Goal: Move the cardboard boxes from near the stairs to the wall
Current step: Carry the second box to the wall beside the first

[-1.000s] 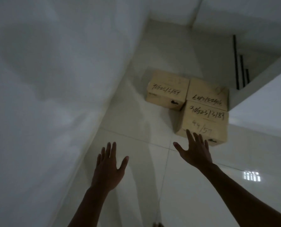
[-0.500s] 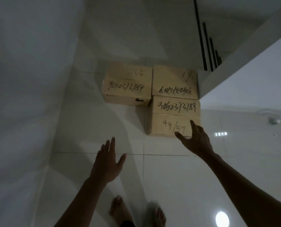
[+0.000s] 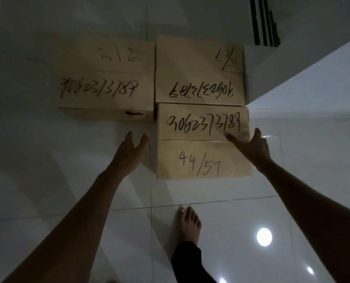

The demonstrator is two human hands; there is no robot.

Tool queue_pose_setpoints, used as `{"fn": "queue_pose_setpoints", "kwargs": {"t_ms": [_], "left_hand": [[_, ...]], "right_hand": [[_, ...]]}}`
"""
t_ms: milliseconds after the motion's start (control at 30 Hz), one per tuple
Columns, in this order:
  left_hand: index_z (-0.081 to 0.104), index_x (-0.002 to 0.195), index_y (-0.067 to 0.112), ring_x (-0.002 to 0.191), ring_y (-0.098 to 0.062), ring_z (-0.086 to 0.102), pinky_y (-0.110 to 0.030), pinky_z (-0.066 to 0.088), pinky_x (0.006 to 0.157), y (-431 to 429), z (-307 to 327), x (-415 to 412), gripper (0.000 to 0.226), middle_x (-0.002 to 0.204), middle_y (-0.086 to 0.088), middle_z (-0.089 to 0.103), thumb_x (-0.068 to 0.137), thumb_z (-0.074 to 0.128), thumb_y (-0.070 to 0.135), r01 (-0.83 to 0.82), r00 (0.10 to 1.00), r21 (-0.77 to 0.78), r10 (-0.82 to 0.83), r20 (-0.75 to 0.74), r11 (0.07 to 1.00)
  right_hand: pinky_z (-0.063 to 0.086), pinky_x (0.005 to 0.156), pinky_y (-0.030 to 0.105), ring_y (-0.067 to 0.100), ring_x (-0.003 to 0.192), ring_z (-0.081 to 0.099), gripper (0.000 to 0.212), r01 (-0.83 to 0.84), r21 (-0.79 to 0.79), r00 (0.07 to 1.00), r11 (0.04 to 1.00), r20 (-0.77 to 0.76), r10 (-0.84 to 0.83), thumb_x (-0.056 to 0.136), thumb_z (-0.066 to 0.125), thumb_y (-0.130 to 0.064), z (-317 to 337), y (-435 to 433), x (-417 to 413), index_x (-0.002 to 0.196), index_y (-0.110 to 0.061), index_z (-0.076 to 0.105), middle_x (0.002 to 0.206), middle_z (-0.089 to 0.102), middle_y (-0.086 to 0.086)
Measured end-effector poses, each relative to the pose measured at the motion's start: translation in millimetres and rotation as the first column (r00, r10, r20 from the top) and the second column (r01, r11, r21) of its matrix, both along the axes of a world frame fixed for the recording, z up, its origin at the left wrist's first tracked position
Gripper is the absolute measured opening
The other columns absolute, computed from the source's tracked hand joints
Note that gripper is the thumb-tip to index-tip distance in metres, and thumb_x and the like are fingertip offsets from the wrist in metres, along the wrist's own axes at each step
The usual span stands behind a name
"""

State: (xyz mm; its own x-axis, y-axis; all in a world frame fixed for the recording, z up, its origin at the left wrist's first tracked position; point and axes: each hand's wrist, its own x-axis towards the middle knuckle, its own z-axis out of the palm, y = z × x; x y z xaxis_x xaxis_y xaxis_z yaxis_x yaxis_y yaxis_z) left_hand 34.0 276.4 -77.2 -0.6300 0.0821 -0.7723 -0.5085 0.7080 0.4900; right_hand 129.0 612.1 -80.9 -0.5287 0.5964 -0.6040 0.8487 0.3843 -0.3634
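I see a shiny white tiled floor (image 3: 47, 160) that fills most of the view, and all the boxes sit on it. At about 1 o'clock the white stairs (image 3: 304, 82) climb away, with dark rail bars (image 3: 262, 21) above them.

Three brown cardboard boxes with black hand-written numbers are packed together. I think they were set down there to wait, right by the stairs, so none has gone to the wall yet. The back right box (image 3: 198, 70) is at 12 o'clock and touches the stair side. The back left box (image 3: 104, 78) is at 11 o'clock, just beside it. The near box marked 44/57 (image 3: 202, 158) lies in front of the back right one, touching it, and is closest to me. That makes it the easy one to take first.

Both arms reach forward and down, one on each side of the near box. My left hand (image 3: 131, 152) is at 10 o'clock from that box, just beside its left side, palm turned in, not touching as far as I can tell. Its grip is wide, with nothing in it. My right hand (image 3: 253, 146) is at the box's right edge, at 2 o'clock. Its thumb lies over the top and the fingers (image 3: 258, 132) go past the side. That grip is wide too, not yet closed on the box.

One bare foot (image 3: 189, 223) stands at 6 o'clock, near the box.
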Motion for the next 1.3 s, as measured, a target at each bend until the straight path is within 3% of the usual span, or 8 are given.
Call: {"fn": "queue_pose_setpoints", "kwargs": {"t_ms": [67, 233, 367, 500, 800, 933, 1100, 1300], "left_hand": [[0.011, 0.156, 0.025, 0.146, -0.031, 0.03, -0.046, 0.031, 0.114, 26.0, -30.3, -8.8, 0.091, 0.162, -0.009, 0.025, 0.084, 0.037, 0.075, -0.123, 0.991, 0.041, 0.121, 0.048, 0.991], [0.047, 0.138, 0.025, 0.114, -0.028, 0.063, -0.045, 0.053, 0.094, 69.1, -67.7, 10.9, 0.072, 0.129, -0.006, 0.063, 0.081, 0.056, 0.068, -0.281, 0.959, 0.205, 0.264, 0.107, 0.938], [0.056, 0.127, 0.028, 0.105, -0.025, 0.066, -0.05, 0.055, 0.092, 63.0, -58.1, 32.4, 0.065, 0.117, -0.002, 0.069, 0.077, 0.061, 0.069, -0.344, 0.937, 0.237, 0.318, 0.141, 0.909], [0.058, 0.124, 0.028, 0.096, -0.02, 0.067, -0.034, 0.056, 0.077, 26.7, -19.0, 59.3, 0.058, 0.11, 0.0, 0.069, 0.081, 0.057, 0.068, -0.406, 0.911, 0.178, 0.382, 0.157, 0.896], [0.053, 0.112, 0.032, 0.073, 0.0, 0.054, -0.021, 0.038, 0.056, -118.1, 95.9, 128.9, 0.032, 0.083, 0.017, 0.058, 0.092, 0.05, 0.057, -0.544, 0.838, 0.162, 0.545, 0.042, 0.823], [0.054, 0.113, 0.03, 0.076, -0.002, 0.055, -0.021, 0.037, 0.058, -195.9, 145.3, 180.4, 0.033, 0.084, 0.016, 0.058, 0.092, 0.051, 0.055, -0.625, 0.772, 0.179, 0.635, 0.004, 0.759], [0.057, 0.121, 0.028, 0.093, -0.016, 0.064, -0.026, 0.047, 0.064, -292.7, 193.4, 278.6, 0.043, 0.103, 0.004, 0.066, 0.09, 0.052, 0.058, -0.748, 0.648, 0.179, 0.762, -0.014, 0.639], [0.061, 0.114, 0.031, 0.082, -0.011, 0.069, -0.026, 0.054, 0.063, -373.0, 216.0, 416.1, 0.044, 0.091, 0.008, 0.071, 0.085, 0.054, 0.064, -0.894, 0.427, 0.114, 0.901, -0.072, 0.433]], "right_hand": [[0.055, 0.094, 0.052, 0.04, 0.123, 0.058, 0.136, 0.107, -0.079, 0.994, 0.991, 0.032, -0.105, 0.044, 0.071, -0.087, -18.0, 11.5, -8.3, 0.149, -0.01, 0.032, 0.141, 0.055, 0.017], [0.056, 0.067, 0.035, 0.025, 0.103, 0.068, 0.074, 0.109, -0.326, 0.994, 0.939, 0.008, -0.113, 0.073, 0.072, -0.068, -57.4, 29.4, -5.9, 0.131, -0.027, 0.055, 0.116, 0.069, 0.002], [0.051, 0.066, 0.034, 0.022, 0.096, 0.064, 0.073, 0.168, -0.297, 0.986, 0.94, 0.03, -0.167, 0.071, 0.073, -0.069, -46.6, 21.8, 0.3, 0.128, -0.027, 0.055, 0.109, 0.066, 0.0], [0.056, 0.086, 0.049, 0.029, 0.105, 0.064, 0.079, 0.121, -0.341, 0.992, 0.932, 0.061, -0.107, 0.065, 0.077, -0.069, -7.0, -7.8, -2.1, 0.129, -0.028, 0.057, 0.119, 0.067, 0.004], [0.051, 0.064, 0.032, 0.016, 0.091, 0.064, 0.071, -0.153, -0.386, 0.988, 0.91, -0.034, 0.152, 0.072, 0.076, -0.064, 107.4, -158.6, -17.2, 0.13, -0.028, 0.057, 0.113, 0.068, 0.0], [0.049, 0.061, 0.031, 0.014, 0.088, 0.063, 0.058, -0.29, -0.425, 0.956, 0.857, -0.089, 0.279, 0.079, 0.075, -0.055, 154.6, -243.7, 4.4, 0.126, -0.026, 0.058, 0.105, 0.068, -0.002], [0.056, 0.068, 0.037, 0.02, 0.093, 0.066, 0.068, -0.441, -0.485, 0.887, 0.755, -0.109, 0.448, 0.07, 0.08, -0.059, 190.9, -353.2, 51.6, 0.126, -0.028, 0.059, 0.115, 0.069, 0.001], [0.059, 0.087, 0.052, 0.028, 0.104, 0.07, 0.085, -0.611, -0.566, 0.731, 0.554, -0.135, 0.668, 0.051, 0.088, -0.065, 191.8, -465.6, 128.0, 0.126, -0.034, 0.065, 0.119, 0.072, -0.001]]}}
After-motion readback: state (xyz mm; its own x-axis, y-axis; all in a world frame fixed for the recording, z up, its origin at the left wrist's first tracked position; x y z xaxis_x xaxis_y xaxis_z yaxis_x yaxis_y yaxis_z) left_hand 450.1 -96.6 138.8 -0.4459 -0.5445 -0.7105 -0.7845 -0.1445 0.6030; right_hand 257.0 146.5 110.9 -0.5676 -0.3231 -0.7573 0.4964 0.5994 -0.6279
